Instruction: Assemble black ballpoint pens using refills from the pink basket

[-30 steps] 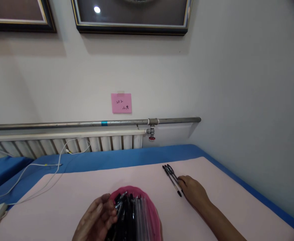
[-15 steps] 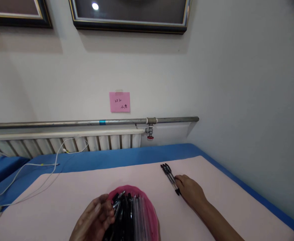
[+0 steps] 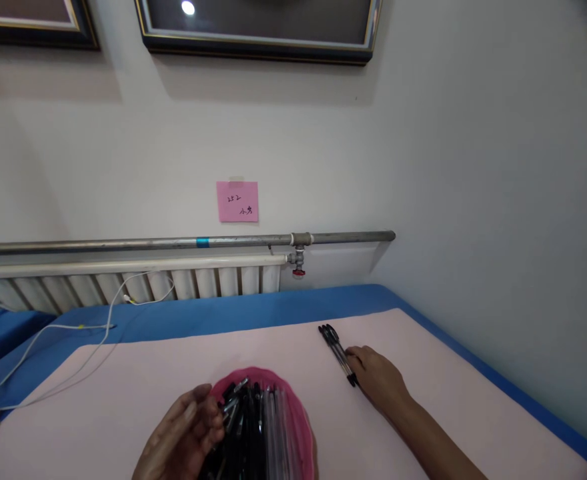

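A pink pouch (image 3: 301, 417) full of several black and clear pens lies on the pale pink mat (image 3: 138, 373) at the bottom middle. My left hand (image 3: 183, 437) rests at the pouch's left side, fingers curled against the pens there. Further right, a few black pens (image 3: 336, 350) lie side by side on the mat. My right hand (image 3: 378, 380) lies on the mat at their near end, fingers bent and touching them; whether it grips one is hidden.
A blue cloth (image 3: 253, 310) covers the table under the mat. White cables (image 3: 58, 333) trail over its left part. A radiator (image 3: 123, 283) and a metal pipe (image 3: 183, 243) with a red valve (image 3: 298, 272) run along the wall, under a pink note (image 3: 237, 201).
The view has tilted up slightly, so everything sits a little lower and left. Both hands stay about where they were.
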Action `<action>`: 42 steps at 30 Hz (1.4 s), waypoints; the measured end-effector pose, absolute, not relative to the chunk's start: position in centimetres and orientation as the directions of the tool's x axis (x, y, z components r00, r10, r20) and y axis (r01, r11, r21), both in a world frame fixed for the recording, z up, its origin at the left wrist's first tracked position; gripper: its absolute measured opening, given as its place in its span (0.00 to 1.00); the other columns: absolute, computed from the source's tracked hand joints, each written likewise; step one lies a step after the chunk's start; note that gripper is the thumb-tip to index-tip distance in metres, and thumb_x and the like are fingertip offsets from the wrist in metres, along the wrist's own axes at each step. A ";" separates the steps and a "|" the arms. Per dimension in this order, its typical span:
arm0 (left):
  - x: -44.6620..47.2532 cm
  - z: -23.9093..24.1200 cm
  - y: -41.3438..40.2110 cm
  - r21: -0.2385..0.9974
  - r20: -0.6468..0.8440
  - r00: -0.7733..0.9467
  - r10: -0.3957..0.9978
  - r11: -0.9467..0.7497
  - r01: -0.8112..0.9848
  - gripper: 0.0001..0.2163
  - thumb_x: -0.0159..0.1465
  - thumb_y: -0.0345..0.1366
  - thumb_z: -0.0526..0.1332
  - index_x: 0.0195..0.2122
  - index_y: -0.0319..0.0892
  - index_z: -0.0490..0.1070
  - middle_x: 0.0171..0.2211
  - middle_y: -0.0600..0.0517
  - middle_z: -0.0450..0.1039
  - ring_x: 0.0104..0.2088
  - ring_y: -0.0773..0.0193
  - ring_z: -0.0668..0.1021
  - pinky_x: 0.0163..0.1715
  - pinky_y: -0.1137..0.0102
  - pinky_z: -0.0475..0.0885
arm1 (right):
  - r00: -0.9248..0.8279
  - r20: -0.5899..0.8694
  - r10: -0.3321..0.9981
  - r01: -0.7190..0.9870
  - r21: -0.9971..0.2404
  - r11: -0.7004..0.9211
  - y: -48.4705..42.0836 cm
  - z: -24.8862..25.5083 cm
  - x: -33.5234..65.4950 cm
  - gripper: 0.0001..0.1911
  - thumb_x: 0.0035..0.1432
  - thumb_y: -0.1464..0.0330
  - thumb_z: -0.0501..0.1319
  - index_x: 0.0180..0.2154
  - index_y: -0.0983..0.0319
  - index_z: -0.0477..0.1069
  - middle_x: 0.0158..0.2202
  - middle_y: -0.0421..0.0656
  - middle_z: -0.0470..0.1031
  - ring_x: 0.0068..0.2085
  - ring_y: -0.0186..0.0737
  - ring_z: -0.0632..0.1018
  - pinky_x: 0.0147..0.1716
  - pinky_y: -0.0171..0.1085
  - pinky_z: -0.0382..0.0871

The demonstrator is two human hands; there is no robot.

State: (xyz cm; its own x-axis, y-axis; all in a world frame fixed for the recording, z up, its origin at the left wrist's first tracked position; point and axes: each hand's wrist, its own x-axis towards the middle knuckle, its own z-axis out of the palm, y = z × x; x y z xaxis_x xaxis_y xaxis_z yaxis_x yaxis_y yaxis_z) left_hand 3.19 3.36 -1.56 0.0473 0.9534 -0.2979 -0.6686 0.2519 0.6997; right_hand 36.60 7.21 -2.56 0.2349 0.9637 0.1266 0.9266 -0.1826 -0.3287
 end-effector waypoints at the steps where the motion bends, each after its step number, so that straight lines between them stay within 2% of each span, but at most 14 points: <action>1: 3.1 -1.5 3.4 0.699 -0.309 0.035 0.950 0.252 -0.670 0.17 0.43 0.33 0.71 0.36 0.39 0.75 0.29 0.47 0.77 0.31 0.59 0.78 0.31 0.67 0.75 | 0.237 0.131 0.963 0.925 -0.333 -0.182 7.3 -2.6 36.7 0.17 0.61 0.70 0.47 0.40 0.60 0.74 0.39 0.45 0.77 0.39 0.42 0.77 0.33 0.35 0.65; 7: 3.2 -1.4 3.3 0.715 -0.277 -0.047 0.960 0.173 -0.678 0.16 0.45 0.34 0.70 0.36 0.39 0.74 0.30 0.48 0.76 0.31 0.60 0.77 0.30 0.68 0.75 | 0.258 0.161 0.953 0.908 -0.378 -0.181 7.6 -3.3 37.2 0.17 0.59 0.71 0.48 0.40 0.60 0.75 0.41 0.46 0.78 0.40 0.44 0.77 0.36 0.36 0.66; 12: 2.3 -2.0 3.7 0.707 -0.285 -0.078 0.955 0.154 -0.690 0.16 0.44 0.34 0.71 0.35 0.40 0.74 0.28 0.50 0.73 0.24 0.67 0.73 0.23 0.71 0.73 | 0.290 0.210 0.934 0.884 -0.433 -0.177 7.9 -3.7 38.1 0.17 0.57 0.71 0.49 0.37 0.59 0.76 0.40 0.43 0.79 0.40 0.43 0.78 0.38 0.36 0.68; 16: 2.0 -1.7 3.8 0.701 -0.297 -0.140 0.945 0.116 -0.704 0.15 0.43 0.33 0.71 0.32 0.39 0.74 0.25 0.53 0.70 0.18 0.75 0.65 0.16 0.77 0.66 | 0.315 0.276 0.908 0.868 -0.471 -0.158 8.2 -4.0 38.8 0.18 0.58 0.68 0.47 0.35 0.60 0.76 0.37 0.43 0.80 0.38 0.42 0.78 0.38 0.36 0.69; 19: 2.2 -1.3 3.7 0.659 -0.278 -0.114 0.954 0.103 -0.745 0.11 0.46 0.34 0.69 0.32 0.39 0.73 0.22 0.57 0.63 0.16 0.78 0.59 0.12 0.81 0.58 | 0.309 0.348 0.885 0.873 -0.473 -0.119 8.2 -4.2 38.7 0.19 0.59 0.67 0.46 0.38 0.61 0.75 0.39 0.44 0.79 0.40 0.42 0.77 0.40 0.37 0.69; 22: 2.3 -1.2 3.8 0.640 -0.258 -0.095 0.961 0.097 -0.762 0.10 0.48 0.33 0.68 0.32 0.38 0.73 0.20 0.59 0.59 0.15 0.79 0.56 0.10 0.81 0.54 | 0.216 0.408 0.887 0.904 -0.427 -0.023 8.0 -4.3 37.8 0.18 0.59 0.66 0.46 0.39 0.59 0.74 0.40 0.45 0.77 0.42 0.43 0.76 0.40 0.37 0.69; 26: 2.2 -1.5 3.9 0.635 -0.250 -0.098 0.963 0.086 -0.768 0.10 0.49 0.33 0.67 0.32 0.39 0.73 0.21 0.58 0.60 0.16 0.79 0.57 0.11 0.81 0.54 | 0.037 0.436 0.899 0.947 -0.302 0.107 7.5 -4.7 36.4 0.14 0.58 0.67 0.52 0.37 0.55 0.76 0.42 0.45 0.76 0.45 0.47 0.73 0.42 0.43 0.65; 29: 2.3 -1.7 3.9 0.637 -0.260 -0.095 0.961 0.097 -0.764 0.10 0.49 0.33 0.68 0.32 0.38 0.72 0.21 0.58 0.60 0.16 0.78 0.57 0.11 0.80 0.55 | -0.028 0.445 0.895 0.966 -0.218 0.139 7.4 -5.1 35.8 0.13 0.57 0.67 0.53 0.37 0.52 0.77 0.47 0.45 0.74 0.49 0.51 0.70 0.43 0.48 0.63; 34: 2.7 -1.6 3.8 0.655 -0.281 -0.090 0.955 0.122 -0.745 0.11 0.47 0.34 0.68 0.31 0.38 0.73 0.20 0.58 0.60 0.15 0.78 0.57 0.11 0.80 0.54 | -0.047 0.449 0.892 0.982 -0.141 0.123 7.9 -6.0 35.9 0.13 0.59 0.67 0.53 0.39 0.52 0.76 0.48 0.46 0.73 0.48 0.52 0.70 0.41 0.47 0.64; 42: 2.9 -1.3 3.8 0.675 -0.287 -0.108 0.952 0.121 -0.728 0.11 0.47 0.34 0.69 0.31 0.38 0.73 0.20 0.58 0.61 0.15 0.78 0.57 0.11 0.79 0.55 | -0.018 0.443 0.896 0.992 -0.104 0.072 8.2 -6.8 36.0 0.13 0.60 0.66 0.52 0.40 0.54 0.75 0.50 0.47 0.72 0.47 0.52 0.71 0.40 0.47 0.64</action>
